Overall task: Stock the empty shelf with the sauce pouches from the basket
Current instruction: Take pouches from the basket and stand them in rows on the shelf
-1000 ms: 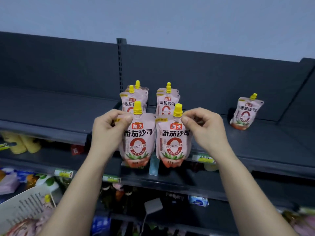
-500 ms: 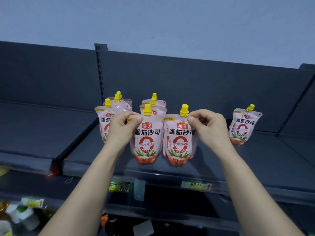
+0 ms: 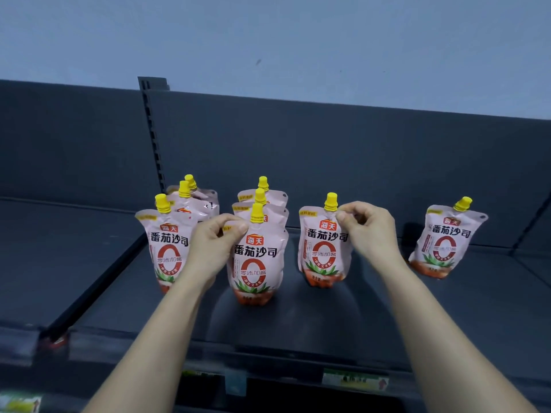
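Observation:
Pink sauce pouches with yellow caps stand on the dark shelf [image 3: 343, 320]. My left hand [image 3: 216, 242] pinches the top left corner of a pouch [image 3: 256, 263] standing at the front of the middle row. My right hand [image 3: 368, 229] pinches the top right corner of another pouch [image 3: 322, 248], set upright to the right of that row. A left row begins with a pouch [image 3: 168, 248], with more pouches [image 3: 193, 204] behind it. Two pouches [image 3: 262, 198] stand behind the middle one. A lone pouch [image 3: 447, 239] stands far right.
The shelf's back panel [image 3: 328, 162] rises behind the pouches, with a slotted upright [image 3: 152, 135] at the left. An adjoining shelf section [image 3: 59, 257] lies to the left. Price labels [image 3: 354, 380] line the front edge. The basket is out of view.
Both hands carried their pouches up and onto the shelf. The two pouches moved apart: the left one now stands in front of the middle row, the right one further right. The view tilted upward.

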A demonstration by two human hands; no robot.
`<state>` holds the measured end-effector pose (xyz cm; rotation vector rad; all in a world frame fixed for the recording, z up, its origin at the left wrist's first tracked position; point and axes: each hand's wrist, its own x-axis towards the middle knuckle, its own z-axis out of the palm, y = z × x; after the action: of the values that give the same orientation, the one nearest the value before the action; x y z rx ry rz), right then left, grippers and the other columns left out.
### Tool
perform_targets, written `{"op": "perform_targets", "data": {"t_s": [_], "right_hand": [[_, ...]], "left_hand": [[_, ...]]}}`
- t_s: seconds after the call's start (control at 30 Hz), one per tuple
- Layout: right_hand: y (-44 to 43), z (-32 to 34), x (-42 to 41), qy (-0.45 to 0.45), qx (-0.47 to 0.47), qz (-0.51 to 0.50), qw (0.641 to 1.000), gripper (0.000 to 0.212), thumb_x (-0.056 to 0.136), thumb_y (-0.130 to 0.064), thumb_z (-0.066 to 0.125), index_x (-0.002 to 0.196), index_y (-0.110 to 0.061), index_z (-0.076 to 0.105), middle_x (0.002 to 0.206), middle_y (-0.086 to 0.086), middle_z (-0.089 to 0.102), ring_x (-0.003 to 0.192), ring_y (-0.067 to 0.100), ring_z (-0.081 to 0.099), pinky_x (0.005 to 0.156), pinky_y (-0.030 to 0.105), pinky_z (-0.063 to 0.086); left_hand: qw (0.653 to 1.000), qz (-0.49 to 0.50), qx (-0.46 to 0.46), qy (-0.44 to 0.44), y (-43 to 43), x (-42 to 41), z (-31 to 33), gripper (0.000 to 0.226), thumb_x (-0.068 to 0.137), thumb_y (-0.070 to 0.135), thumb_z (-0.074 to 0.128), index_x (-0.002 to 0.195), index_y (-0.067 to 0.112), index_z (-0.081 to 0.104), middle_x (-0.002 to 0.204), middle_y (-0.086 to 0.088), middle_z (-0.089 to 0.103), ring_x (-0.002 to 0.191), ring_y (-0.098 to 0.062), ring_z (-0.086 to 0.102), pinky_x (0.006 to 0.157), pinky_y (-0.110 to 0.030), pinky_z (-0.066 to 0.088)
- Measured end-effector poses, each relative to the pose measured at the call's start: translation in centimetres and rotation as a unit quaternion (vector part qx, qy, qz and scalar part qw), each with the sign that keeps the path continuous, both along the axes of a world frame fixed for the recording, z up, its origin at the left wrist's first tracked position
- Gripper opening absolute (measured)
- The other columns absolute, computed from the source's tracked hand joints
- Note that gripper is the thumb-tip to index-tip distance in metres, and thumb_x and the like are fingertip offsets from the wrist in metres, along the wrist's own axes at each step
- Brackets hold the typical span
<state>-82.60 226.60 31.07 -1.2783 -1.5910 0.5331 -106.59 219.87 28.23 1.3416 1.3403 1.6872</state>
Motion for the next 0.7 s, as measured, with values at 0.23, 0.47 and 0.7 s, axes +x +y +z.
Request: {"op": "perform_targets", "data": {"t_s": [0.23, 0.47, 0.7], "right_hand": [[4.2, -0.8, -1.0, 0.007, -0.03, 0.024, 0.999, 0.01, 0.086, -0.017, 0.065, 0.079, -0.022, 0.071, 0.077, -0.01, 0.067, 0.077, 0.013, 0.064, 0.068, 0.033, 0.053], [6.7, -1.1, -1.2, 0.032, -0.046, 0.041, 0.998, 0.008, 0.087, -0.019, 0.065, 0.083, -0.02, 0.071, 0.082, -0.005, 0.07, 0.083, 0.017, 0.067, 0.076, 0.048, 0.057], [7.7, -1.0, -1.3, 0.022, -0.042, 0.049, 0.998, 0.008, 0.087, -0.019, 0.064, 0.087, -0.017, 0.072, 0.085, -0.004, 0.07, 0.085, 0.016, 0.066, 0.077, 0.046, 0.056]], "left_hand": [[1.0, 0.023, -0.014, -0.012, 0.6, 0.1, -0.1, 0.014, 0.087, 0.006, 0.062, 0.078, 0.013, 0.07, 0.076, 0.002, 0.07, 0.079, -0.016, 0.065, 0.076, -0.036, 0.054], [0.999, 0.036, -0.014, -0.006, 0.5, 0.3, 0.0, 0.009, 0.087, 0.005, 0.062, 0.082, 0.007, 0.069, 0.085, -0.012, 0.07, 0.085, -0.027, 0.065, 0.081, -0.045, 0.053], [0.999, 0.05, -0.013, -0.003, 0.5, 0.6, 0.0, 0.01, 0.087, 0.006, 0.062, 0.082, 0.01, 0.07, 0.081, -0.004, 0.072, 0.083, -0.023, 0.068, 0.078, -0.04, 0.056]]}}
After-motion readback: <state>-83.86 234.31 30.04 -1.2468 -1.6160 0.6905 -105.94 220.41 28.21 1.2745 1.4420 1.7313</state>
